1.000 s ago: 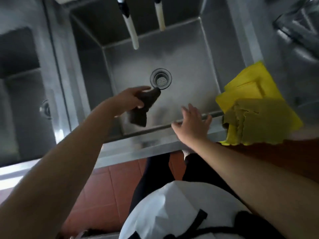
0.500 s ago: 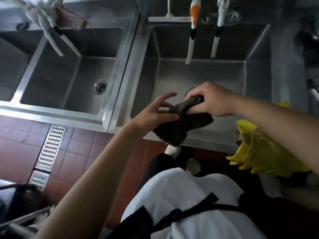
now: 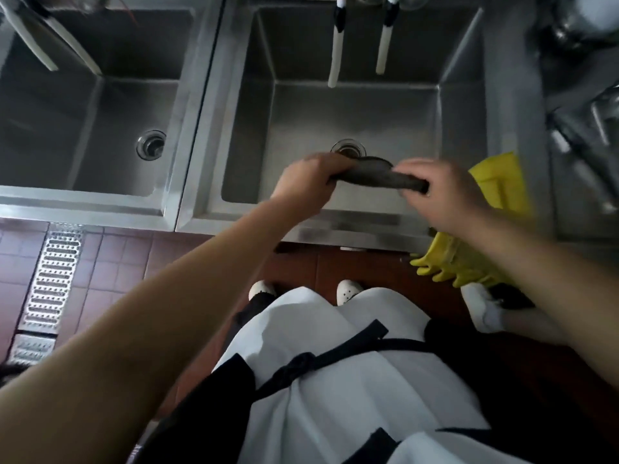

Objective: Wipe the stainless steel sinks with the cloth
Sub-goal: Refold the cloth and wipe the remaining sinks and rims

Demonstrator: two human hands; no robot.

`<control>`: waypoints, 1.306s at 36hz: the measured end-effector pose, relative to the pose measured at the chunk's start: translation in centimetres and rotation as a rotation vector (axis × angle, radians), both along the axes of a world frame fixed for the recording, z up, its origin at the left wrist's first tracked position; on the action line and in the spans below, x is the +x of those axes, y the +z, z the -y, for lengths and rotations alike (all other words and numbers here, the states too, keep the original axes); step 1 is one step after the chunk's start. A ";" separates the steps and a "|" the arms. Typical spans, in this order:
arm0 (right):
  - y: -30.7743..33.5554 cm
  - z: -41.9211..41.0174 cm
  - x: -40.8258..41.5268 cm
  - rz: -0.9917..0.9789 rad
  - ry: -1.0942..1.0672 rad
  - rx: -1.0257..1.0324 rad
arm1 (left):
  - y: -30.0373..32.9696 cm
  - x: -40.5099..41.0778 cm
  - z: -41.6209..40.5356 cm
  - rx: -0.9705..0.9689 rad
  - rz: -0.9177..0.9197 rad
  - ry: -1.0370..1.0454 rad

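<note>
Both the left hand (image 3: 310,182) and right hand (image 3: 435,192) grip the dark cloth (image 3: 378,175), stretched between them above the right sink (image 3: 462,95); twisted too hard, it could slip free and drop over the drain (image 3: 348,148).

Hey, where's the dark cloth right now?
In the head view the dark cloth is stretched between the left hand and right hand, above the right sink, just in front of its drain.

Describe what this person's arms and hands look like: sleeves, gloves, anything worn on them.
Both forearms are bare to the frame's edge: no sleeves show. The left hand and right hand wear no gloves; no watch, ring or bracelet is visible, though motion blur softens the right hand.
</note>
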State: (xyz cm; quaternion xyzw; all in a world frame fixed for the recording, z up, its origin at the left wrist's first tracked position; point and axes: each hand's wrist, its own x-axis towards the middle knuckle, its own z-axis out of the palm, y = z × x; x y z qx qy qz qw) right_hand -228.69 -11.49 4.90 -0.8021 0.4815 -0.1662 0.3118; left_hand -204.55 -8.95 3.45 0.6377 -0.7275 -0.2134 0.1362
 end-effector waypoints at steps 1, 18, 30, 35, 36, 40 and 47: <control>-1.0 -1.3 -0.5 -0.030 -0.050 0.027 | -1.0 -0.4 -0.8 0.019 0.005 -0.050; -8.5 -9.1 14.6 -0.704 -0.089 0.282 | -5.6 23.1 -14.5 0.331 0.148 0.515; -9.5 -11.4 36.5 -0.773 0.023 0.139 | -6.3 34.5 -20.1 0.451 0.279 0.592; -9.4 -11.0 33.5 -0.703 0.085 0.111 | -6.1 33.4 -18.9 0.407 0.187 0.539; -9.2 -10.8 32.6 -0.694 0.111 0.117 | -6.1 33.0 -18.5 0.401 0.173 0.519; -8.7 -10.4 29.0 -0.655 0.114 0.140 | -5.9 31.6 -16.3 0.407 0.135 0.462; -8.6 -7.8 22.0 -0.630 -0.065 0.230 | -4.6 30.5 -11.6 0.356 0.026 0.476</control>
